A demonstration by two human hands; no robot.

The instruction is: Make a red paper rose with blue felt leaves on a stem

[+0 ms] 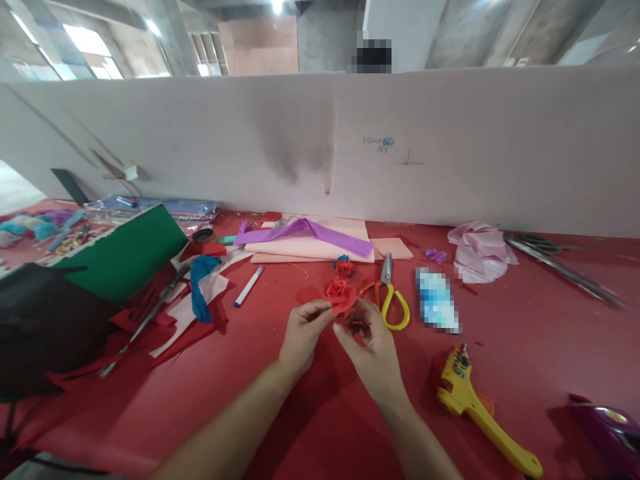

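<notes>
My left hand (305, 333) and my right hand (373, 350) meet over the red table (525, 333), both pinching a red paper rose (340, 295). The left thumb and fingers grip the rose's lower left edge. Fingers of the right hand curl under its right side. A second small red rose with a blue piece (344, 267) lies just behind it. Yellow-handled scissors (391, 297) lie right of the rose, close to my right hand.
A yellow glue gun (477, 407) lies at the right front. Pink sheets with a purple strip (315, 241) sit behind. Green and black sheets (120, 257), red scraps and a pen (249, 287) crowd the left. Crumpled pink paper (477, 252) and a white partition wall (320, 147) stand beyond.
</notes>
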